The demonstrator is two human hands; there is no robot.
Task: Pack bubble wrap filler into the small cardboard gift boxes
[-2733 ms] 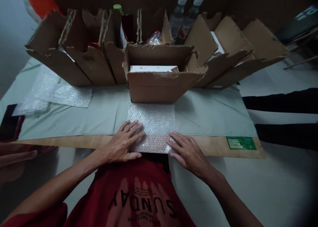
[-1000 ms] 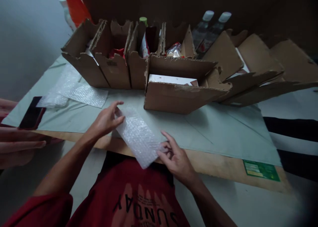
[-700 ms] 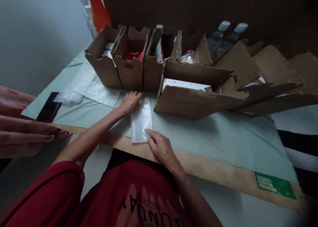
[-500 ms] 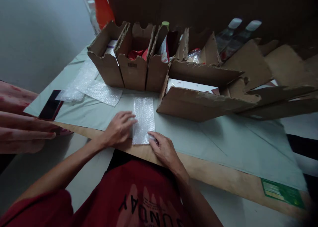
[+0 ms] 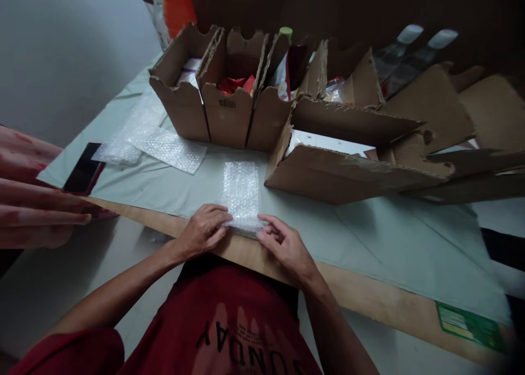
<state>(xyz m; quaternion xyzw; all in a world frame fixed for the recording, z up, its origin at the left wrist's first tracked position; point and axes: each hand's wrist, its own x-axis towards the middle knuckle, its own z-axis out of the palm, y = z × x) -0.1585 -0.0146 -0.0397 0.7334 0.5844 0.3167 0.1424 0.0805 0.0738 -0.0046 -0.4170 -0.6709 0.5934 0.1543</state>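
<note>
Pinching near edge of bubble wrap strip point(image 5: 240, 193) with left hand point(image 5: 203, 234) and right hand point(image 5: 286, 247), apparently rolling it. Keep both corners level, tension even. Beyond grip, strip flat toward cardboard box point(image 5: 340, 170).

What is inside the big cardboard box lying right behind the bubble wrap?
Inside the big cardboard box a flat white box shows, with a dark reddish corner. The front wall hides its lower part and anything beneath it.
</note>
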